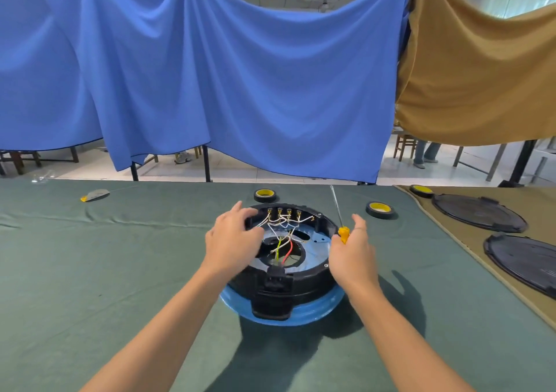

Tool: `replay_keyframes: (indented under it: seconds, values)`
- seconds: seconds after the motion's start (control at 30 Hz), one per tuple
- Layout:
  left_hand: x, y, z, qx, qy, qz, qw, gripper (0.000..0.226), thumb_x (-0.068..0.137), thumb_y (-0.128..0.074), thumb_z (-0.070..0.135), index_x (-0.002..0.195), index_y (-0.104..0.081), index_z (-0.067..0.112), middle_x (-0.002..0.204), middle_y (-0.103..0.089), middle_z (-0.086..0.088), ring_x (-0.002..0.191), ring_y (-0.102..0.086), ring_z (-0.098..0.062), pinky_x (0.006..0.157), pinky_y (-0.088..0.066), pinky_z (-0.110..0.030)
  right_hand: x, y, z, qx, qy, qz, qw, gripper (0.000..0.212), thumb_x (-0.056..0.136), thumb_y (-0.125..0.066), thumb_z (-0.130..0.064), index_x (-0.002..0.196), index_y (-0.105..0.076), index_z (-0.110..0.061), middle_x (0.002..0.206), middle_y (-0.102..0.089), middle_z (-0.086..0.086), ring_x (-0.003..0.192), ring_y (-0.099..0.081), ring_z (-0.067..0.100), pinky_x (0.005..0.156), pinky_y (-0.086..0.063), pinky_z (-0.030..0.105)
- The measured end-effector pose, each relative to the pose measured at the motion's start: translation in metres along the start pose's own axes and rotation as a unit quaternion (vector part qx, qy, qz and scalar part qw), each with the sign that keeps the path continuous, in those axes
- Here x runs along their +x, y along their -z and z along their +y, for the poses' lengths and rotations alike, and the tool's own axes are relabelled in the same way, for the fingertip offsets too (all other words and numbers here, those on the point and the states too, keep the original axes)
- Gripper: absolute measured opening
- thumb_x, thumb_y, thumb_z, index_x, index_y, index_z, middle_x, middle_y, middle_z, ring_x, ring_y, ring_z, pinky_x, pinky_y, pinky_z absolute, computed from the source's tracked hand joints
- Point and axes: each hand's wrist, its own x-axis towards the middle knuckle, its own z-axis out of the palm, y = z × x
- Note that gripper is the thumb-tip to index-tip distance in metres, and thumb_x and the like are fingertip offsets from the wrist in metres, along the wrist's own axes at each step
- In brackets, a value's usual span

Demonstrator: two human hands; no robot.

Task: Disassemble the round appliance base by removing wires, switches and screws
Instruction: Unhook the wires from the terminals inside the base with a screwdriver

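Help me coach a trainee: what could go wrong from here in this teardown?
1. The screwdriver sits only lightly in the right hand, with its shaft pointing up and away. It may slip out or tip over.
2. The left hand grips the round base right beside the white wires and could snag them.

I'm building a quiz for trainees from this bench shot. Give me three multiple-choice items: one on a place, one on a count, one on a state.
1. Where do the two black covers lie? A on the tan cloth; B on the base; C on the floor.
2. How many tape rolls show? A one; B three; C five.
3. The right hand: A is empty; B holds a tape roll; C holds the screwdriver.
Answers: 1 A, both rest on tan fabric at right. 2 B, three yellow-cored rolls are visible. 3 C, the fingers wrap its yellow handle.
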Motion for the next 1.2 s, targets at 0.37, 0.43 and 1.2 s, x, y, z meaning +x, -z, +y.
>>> replay_keyframes:
  seconds: [0.37,0.43,1.2]
  values:
    - [-0.054,-0.03,0.022,0.304,-0.282,0.053,0.909,0.04,0.096,-0.026,0.03,0.08,-0.061,0.019,0.083,-0.067,0.004,0.087,-0.059,-0.025,0.078,-0.039,-0.037,-0.037,0.003,-0.005,0.114,-0.066,-0.007,0.991,0.015,0.094,-0.055,-0.033,0.097,-0.049,-0.019,0.078,-0.056,-0.001,0.073,-0.053,0.02,0.068,-0.043,0.036]
    - [-0.058,-0.033,0.023,0.333,-0.308,0.071,0.889,0.042,0.096,-0.03,0.031,0.07,-0.061,0.018,0.072,-0.066,0.0,0.075,-0.06,-0.027,0.072,-0.041,-0.038,-0.03,0.017,-0.002,0.126,-0.069,-0.006,0.99,0.014,0.092,-0.057,-0.029,0.088,-0.053,-0.016,0.07,-0.053,0.001,0.064,-0.047,0.02,0.063,-0.042,0.037]
    - [-0.054,-0.019,0.012,0.286,-0.395,0.02,0.873,0.033,0.097,-0.036,0.047,0.114,-0.053,0.023,0.096,-0.065,0.005,0.097,-0.057,-0.02,0.06,-0.04,-0.032,-0.022,0.052,0.002,0.009,0.073,-0.099,0.992,0.023,0.1,-0.043,-0.038,0.091,-0.063,-0.029,0.06,-0.069,-0.003,0.045,-0.046,0.009,0.058,-0.045,0.033]
